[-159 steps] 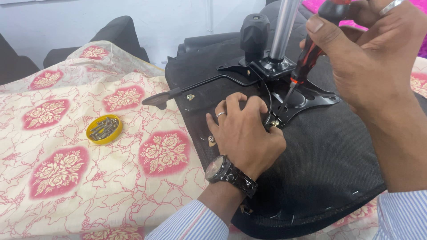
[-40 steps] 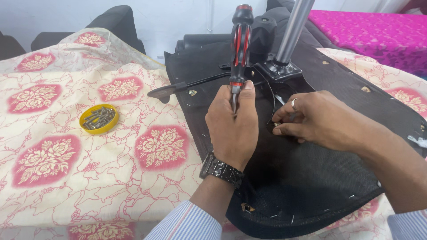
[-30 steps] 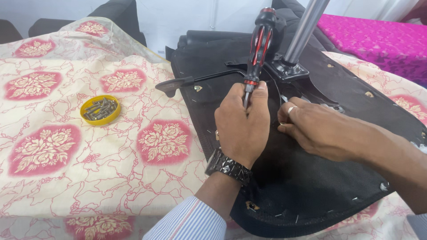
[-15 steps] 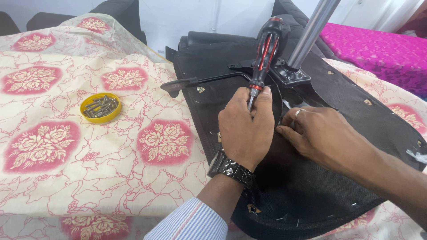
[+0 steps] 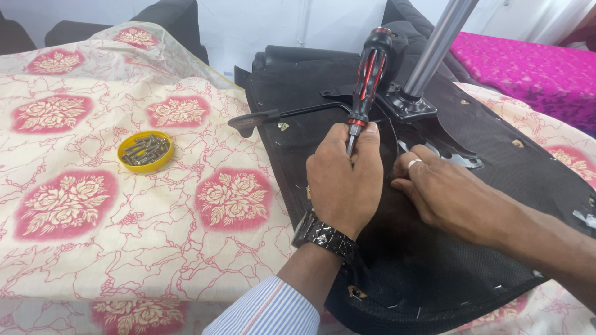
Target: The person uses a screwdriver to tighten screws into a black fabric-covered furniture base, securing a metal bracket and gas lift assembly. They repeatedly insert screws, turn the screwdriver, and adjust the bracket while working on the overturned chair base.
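**Upturned chair seat on a cloth-covered surface, two hands at the mechanism**

Cloth (image 5: 124, 236): cream with red floral medallions, spread over the surface and reaching its left and near edges.

Yellow dish (image 5: 146, 151): small, round, shallow, lying on the cloth toward the left, well apart from the seat; holds a heap of screws.

Chair seat (image 5: 434, 260): black, underside up, lying across the right half of the cloth, its near corner at the near edge.

Lever (image 5: 273, 116): black, flat-ended, sticking out leftward from the seat's mechanism over the cloth.

Left hand (image 5: 344, 180): fist closed around the lower shaft of the screwdriver, resting on the seat; studded watch on the wrist, striped cuff below.

Screwdriver (image 5: 369, 71): black and red handle standing nearly upright above the left fist, tip hidden in the hand.

Metal column (image 5: 437, 46): silver, tilted, rising from a black plate at the seat's middle.

Right hand (image 5: 447, 192): ringed, fingers curled narrow and pressed to the seat just beside the left fist; whether it holds anything cannot be told.
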